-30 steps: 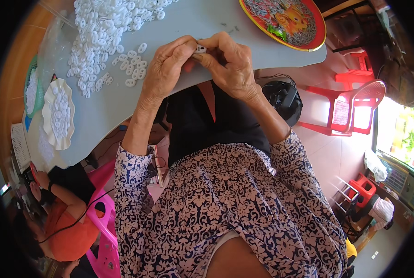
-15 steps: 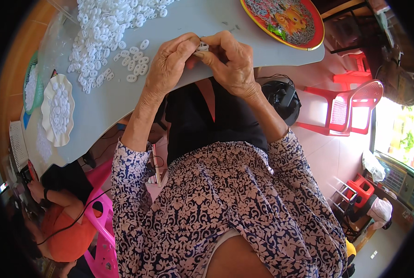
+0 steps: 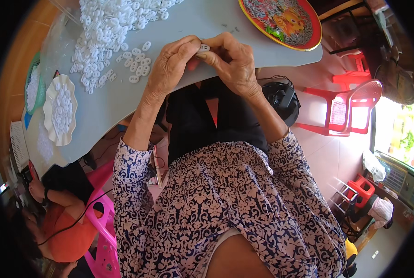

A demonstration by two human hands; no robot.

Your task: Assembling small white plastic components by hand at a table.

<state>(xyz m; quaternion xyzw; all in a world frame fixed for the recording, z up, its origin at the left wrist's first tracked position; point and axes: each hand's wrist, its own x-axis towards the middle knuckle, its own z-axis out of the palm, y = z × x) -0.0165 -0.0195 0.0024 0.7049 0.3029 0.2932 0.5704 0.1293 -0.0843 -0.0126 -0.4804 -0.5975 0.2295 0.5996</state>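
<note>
Both my hands meet over the table's near edge around a small white oval plastic piece with two holes (image 3: 204, 47). My left hand (image 3: 173, 62) is closed, its thumb and forefinger pressed at the piece's left side. My right hand (image 3: 231, 60) pinches the piece between thumb and forefinger. Whether a smaller part sits in it is hidden by the fingers. Just left of my left hand, several matching loose white pieces (image 3: 137, 62) lie on the grey table (image 3: 188, 21). Farther left rises a large heap of white pieces (image 3: 107, 30).
A red and yellow round tray (image 3: 317, 34) of small grey metal parts stands at the far right. At left are a white wavy-rimmed dish (image 3: 49, 111) and a green basket (image 3: 40, 95). A co-worker in orange (image 3: 70, 236) sits lower left; red chairs (image 3: 330, 111) stand right.
The white piece between my fingers has turned slightly, showing more of its face. My hands stay together in nearly the same place; the view has shifted a little.
</note>
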